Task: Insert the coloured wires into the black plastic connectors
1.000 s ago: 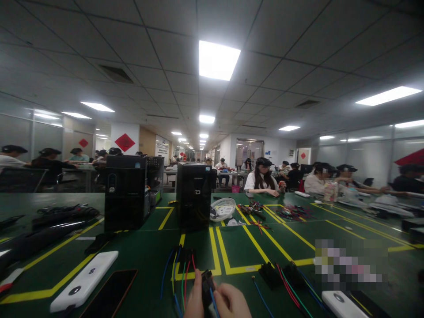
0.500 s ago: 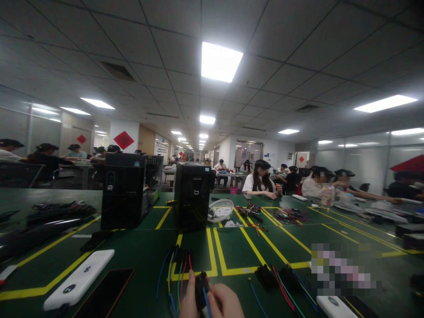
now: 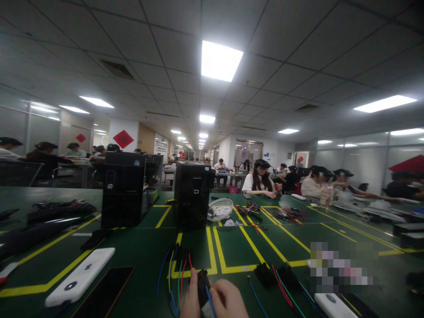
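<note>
At the bottom middle of the head view, my left hand (image 3: 190,297) is closed around a small black block (image 3: 201,282). My right hand (image 3: 229,299) is pressed against its other side, fingers pinching a blue wire (image 3: 210,298) that runs along the block's face. Whether the wire's end sits inside the block cannot be made out. Just beyond my left hand lies another black block (image 3: 183,254) with blue, yellow, green and red wires. To the right of my hands are a single loose blue wire (image 3: 256,295) and more black blocks (image 3: 265,274) beside coloured wires (image 3: 281,285).
Two black computer cases (image 3: 192,194) stand across the green table (image 3: 142,247). A white basket (image 3: 221,209) and wire bundles (image 3: 291,215) lie beyond. At left are a white power bank (image 3: 81,276) and a dark phone (image 3: 104,291). A person (image 3: 260,181) sits opposite.
The black block has tipped slightly and risen a little between my hands. My right hand has shifted slightly up and right along with the blue wire.
</note>
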`<state>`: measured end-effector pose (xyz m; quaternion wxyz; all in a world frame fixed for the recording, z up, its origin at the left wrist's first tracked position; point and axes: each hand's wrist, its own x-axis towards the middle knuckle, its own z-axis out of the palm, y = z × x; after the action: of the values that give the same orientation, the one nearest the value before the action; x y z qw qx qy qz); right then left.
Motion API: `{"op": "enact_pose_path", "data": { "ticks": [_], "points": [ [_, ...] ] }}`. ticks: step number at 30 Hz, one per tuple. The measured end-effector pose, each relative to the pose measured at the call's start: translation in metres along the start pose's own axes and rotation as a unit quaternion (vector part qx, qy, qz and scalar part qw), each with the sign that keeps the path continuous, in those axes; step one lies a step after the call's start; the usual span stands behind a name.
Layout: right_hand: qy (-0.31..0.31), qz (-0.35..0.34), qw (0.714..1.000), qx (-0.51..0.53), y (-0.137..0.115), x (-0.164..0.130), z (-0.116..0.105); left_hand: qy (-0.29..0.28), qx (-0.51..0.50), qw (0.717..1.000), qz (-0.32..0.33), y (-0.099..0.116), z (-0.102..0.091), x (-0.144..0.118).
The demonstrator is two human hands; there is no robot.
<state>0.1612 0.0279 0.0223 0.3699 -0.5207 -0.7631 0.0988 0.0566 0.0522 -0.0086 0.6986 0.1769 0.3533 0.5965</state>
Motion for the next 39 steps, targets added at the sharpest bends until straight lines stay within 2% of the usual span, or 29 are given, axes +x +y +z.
{"op": "enact_pose_path", "data": {
  "ticks": [3,8,11,15,20,23,27,30,34,39],
  "points": [
    [0.006,0.015,1.0,0.021,-0.002,0.0,-0.002,-0.008,0.007,1.0,0.013,0.005,0.009,-0.009],
    [0.017,-0.029,0.999,0.032,-0.004,-0.002,-0.001,-0.023,-0.053,0.998,-0.035,0.006,0.014,-0.01],
    [0.019,-0.026,0.999,0.022,-0.002,-0.003,0.004,-0.027,-0.074,0.995,-0.056,0.002,0.012,-0.007],
    [0.042,-0.019,0.999,0.015,-0.001,-0.003,0.006,-0.03,-0.113,0.993,-0.034,0.008,0.013,-0.008],
    [0.059,0.028,0.997,0.034,0.003,0.003,-0.012,-0.04,-0.106,0.994,-0.004,0.018,0.019,-0.014],
    [0.07,0.071,0.994,0.044,0.018,0.007,-0.027,-0.06,-0.083,0.995,-0.005,0.012,0.021,-0.013],
    [0.063,0.112,0.992,-0.02,0.051,0.009,-0.039,-0.155,-0.006,0.981,-0.113,-0.003,0.017,-0.005],
    [0.024,0.14,0.987,-0.076,0.075,0.007,-0.041,-0.212,0.041,0.965,-0.151,-0.008,0.013,0.0],
    [0.002,0.156,0.983,-0.1,0.09,0.002,-0.036,-0.217,0.068,0.96,-0.162,-0.004,0.013,0.002],
    [0.013,0.165,0.971,-0.173,0.089,0.001,-0.034,-0.216,0.062,0.96,-0.167,-0.004,0.013,0.002]
  ]
}}
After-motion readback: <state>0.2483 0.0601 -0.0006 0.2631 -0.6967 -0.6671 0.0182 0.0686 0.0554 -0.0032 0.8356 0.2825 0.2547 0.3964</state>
